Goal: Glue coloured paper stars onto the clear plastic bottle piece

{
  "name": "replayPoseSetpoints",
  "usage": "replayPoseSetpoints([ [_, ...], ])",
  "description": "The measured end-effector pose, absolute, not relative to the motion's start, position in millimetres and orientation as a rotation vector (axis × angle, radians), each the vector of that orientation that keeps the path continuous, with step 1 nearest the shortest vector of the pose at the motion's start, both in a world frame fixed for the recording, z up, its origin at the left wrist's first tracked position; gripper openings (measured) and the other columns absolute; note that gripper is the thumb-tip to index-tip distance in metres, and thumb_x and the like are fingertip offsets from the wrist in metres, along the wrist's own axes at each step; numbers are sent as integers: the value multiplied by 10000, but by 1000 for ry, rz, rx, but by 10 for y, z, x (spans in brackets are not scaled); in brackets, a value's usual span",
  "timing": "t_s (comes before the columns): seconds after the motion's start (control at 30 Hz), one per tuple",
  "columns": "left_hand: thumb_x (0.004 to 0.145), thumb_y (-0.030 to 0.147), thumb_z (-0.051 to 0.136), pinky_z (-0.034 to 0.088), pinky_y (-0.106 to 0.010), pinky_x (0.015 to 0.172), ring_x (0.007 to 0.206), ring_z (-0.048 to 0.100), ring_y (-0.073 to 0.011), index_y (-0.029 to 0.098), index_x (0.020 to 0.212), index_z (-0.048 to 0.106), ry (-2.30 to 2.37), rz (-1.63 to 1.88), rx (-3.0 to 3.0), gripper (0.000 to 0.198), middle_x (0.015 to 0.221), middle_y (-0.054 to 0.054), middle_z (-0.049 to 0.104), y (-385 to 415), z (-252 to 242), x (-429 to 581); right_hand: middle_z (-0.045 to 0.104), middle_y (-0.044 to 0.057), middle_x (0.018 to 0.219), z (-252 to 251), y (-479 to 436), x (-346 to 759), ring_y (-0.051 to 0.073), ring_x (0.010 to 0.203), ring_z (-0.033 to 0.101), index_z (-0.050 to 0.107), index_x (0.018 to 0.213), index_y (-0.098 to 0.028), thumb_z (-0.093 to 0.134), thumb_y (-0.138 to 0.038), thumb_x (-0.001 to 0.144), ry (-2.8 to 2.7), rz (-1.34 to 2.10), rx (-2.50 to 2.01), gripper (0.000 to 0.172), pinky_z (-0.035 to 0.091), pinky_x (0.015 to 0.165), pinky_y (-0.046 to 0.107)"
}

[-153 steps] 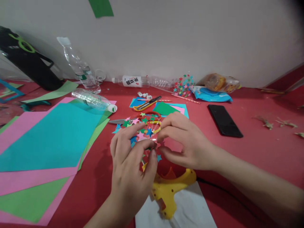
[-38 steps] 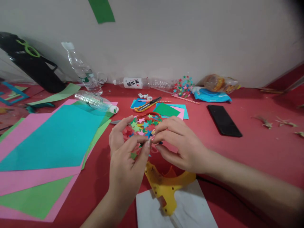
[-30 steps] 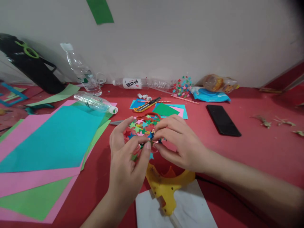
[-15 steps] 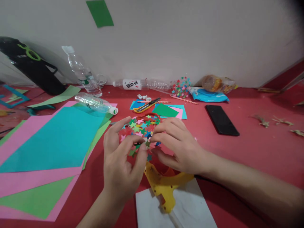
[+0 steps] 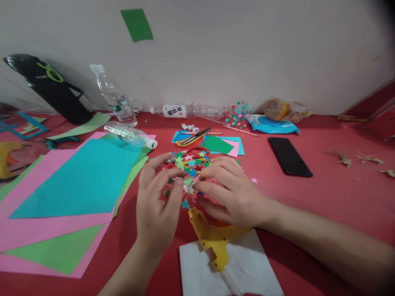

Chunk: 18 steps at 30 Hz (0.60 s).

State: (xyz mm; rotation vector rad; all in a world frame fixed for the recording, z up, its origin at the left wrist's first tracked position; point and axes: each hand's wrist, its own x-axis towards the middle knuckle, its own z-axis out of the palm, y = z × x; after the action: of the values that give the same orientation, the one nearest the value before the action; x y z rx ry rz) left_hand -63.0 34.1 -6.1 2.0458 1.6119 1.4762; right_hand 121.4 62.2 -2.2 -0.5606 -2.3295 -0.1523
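A cluster of small paper stars (image 5: 191,163) in many colours lies between my hands, partly hidden by my fingers. Scissors with red handles (image 5: 205,151) show behind it. My left hand (image 5: 159,197) is at its left side, fingers curved and apart, thumb and forefinger tips close to a pale star. From the right, my right hand (image 5: 233,191) reaches over the cluster, fingers bent and thumb separate below. No item shows clearly gripped in either hand. Just in front, a yellow hot glue gun (image 5: 212,238) rests on a white board (image 5: 256,267), nozzle toward the stars.
Coloured paper sheets (image 5: 83,181) spread at left. A utility knife (image 5: 193,137), small paper pieces (image 5: 217,144) and a phone (image 5: 290,156) lie beyond my hands. Clear bottles (image 5: 129,133), a black flask (image 5: 57,92), a star-covered piece (image 5: 237,115) and a blue packet (image 5: 273,124) are near the wall.
The view has shifted slightly, so the background sits a little lower and further right. My left thumb and forefinger have drawn back slightly from the pale piece, and the stars between my hands have shifted.
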Motion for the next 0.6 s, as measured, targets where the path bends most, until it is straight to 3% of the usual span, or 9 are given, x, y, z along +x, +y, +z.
replayPoseSetpoints([
  [0.23,873,212,605,450,-447,1042,1203,556,-219,246,928,606,1510,1712,1786,65,1171,-40,598,395,-64,-670,657,103,1012,-24,631,1234,233,961,555,605,988,-168,587,-262,895,-2342,-121,-530,133,446,894,442],
  [0.33,819,254,681,502,-427,957,1076,618,-216,238,845,597,1547,1752,1651,90,1059,-31,642,431,-82,-722,648,114,1057,-7,639,1241,237,985,545,599,998,-160,579,-277,898,-2378,-121,-509,155,443,893,434],
  [0.47,808,321,704,534,-401,872,943,661,-204,235,743,640,1668,1669,1553,126,939,-13,697,475,-101,-801,645,120,1082,40,661,1261,243,981,546,603,1018,-141,576,-223,885,-2454,-170,-556,159,456,851,402],
  [0.6,802,345,708,527,-411,896,979,669,-216,230,742,658,1709,1648,1585,139,963,-16,717,509,-144,-841,652,125,1085,82,690,1280,226,947,567,606,1032,-138,503,-149,918,-2534,-193,-569,154,481,820,383],
])
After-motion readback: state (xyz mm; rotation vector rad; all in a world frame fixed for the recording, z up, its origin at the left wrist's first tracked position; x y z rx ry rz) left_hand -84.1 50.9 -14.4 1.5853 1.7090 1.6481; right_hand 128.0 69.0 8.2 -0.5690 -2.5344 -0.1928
